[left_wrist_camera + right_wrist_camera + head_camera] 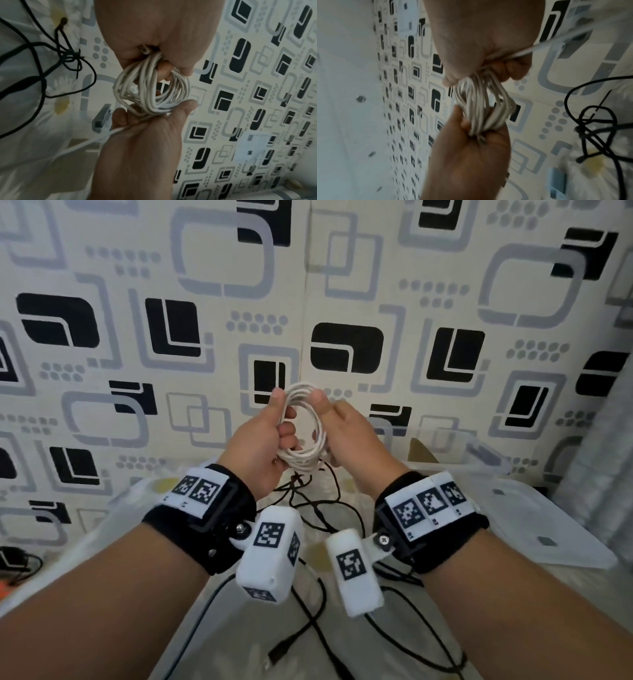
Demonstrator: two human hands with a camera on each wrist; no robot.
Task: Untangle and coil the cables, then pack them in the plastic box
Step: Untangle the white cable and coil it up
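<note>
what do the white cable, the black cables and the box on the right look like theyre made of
White cable, gripped by the left hand and right hand: probably a rubbery plastic jacket, smooth and matte, since it bends into tight loops without kinking.
Black cables: similar soft plastic sheath, slightly shiny, lying limp and knotted.
Plastic box: clear rigid plastic; the wall pattern shows through it.

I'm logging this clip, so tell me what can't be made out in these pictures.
- Coiled white cable: its plug ends, hidden inside the left hand and right hand, all views.
- Clear plastic box: contents, head view, too faint.
- Tangled black cables: full run, head view, partly behind the wrist cameras.
</note>
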